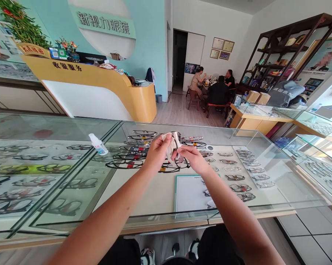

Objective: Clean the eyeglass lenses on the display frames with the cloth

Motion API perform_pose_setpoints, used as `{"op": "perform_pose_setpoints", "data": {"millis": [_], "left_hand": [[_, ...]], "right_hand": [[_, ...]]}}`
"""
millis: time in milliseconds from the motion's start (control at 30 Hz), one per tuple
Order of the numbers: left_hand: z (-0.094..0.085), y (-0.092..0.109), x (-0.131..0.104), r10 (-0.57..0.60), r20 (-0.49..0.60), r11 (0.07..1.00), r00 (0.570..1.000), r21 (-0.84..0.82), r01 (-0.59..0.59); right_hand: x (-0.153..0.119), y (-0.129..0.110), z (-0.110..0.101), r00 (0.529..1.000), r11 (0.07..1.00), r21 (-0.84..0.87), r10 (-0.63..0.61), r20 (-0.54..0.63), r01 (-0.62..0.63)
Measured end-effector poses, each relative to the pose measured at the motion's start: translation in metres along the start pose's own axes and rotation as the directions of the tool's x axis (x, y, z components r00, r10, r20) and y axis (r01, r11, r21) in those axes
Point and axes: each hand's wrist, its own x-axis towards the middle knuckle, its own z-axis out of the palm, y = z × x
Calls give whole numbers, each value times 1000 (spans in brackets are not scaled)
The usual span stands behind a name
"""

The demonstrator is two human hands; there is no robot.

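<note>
A pale, crumpled cleaning cloth (170, 149) is bunched between my two hands above the glass display case. My left hand (157, 151) is closed on it, thumb on top. From the other side my right hand (193, 157) pinches the cloth's edge with fingers curled together. Something dark and thin, like part of an eyeglass frame, shows in the folds, but most of it is covered. Under my hands, several pairs of eyeglasses (131, 164) lie in rows. To the left, a white spray bottle (98, 144) stands on the glass.
The glass display case (144, 217) spans the front, with more eyeglasses (235, 177) on the right and a white board (189, 193) inside. Beyond stand a yellow cashier counter (141, 99) and another display counter (262, 117). Several people (217, 92) sit at a table behind.
</note>
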Motion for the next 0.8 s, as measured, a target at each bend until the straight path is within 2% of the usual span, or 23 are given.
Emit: {"op": "perform_pose_setpoints", "data": {"millis": [133,233,400,500,600,700,800], "left_hand": [[-1,2,2,-51,56,996,997,-67,55],[1,4,0,-44,95,992,995,-117,55],[1,4,3,-28,11,984,1000,-175,30],[1,3,3,-75,-19,982,997,-173,70],[2,1,-2,-169,75,977,983,-120,178],[5,1,-10,-247,191,967,950,-13,255],[6,1,-14,-276,194,961,941,58,270]], "right_hand": [[1,2,0,999,996,88,24,-47,-20],[1,1,-3,997,993,120,14,-73,-5],[-1,-3,-11,986,994,26,-105,-129,109],[-3,-2,-16,958,985,-32,-174,-229,171],[-3,0,-21,921,976,-96,-218,-323,197],[-2,2,-24,901,973,-129,-224,-372,189],[-1,3,-23,900,973,-127,-225,-373,191]]}}
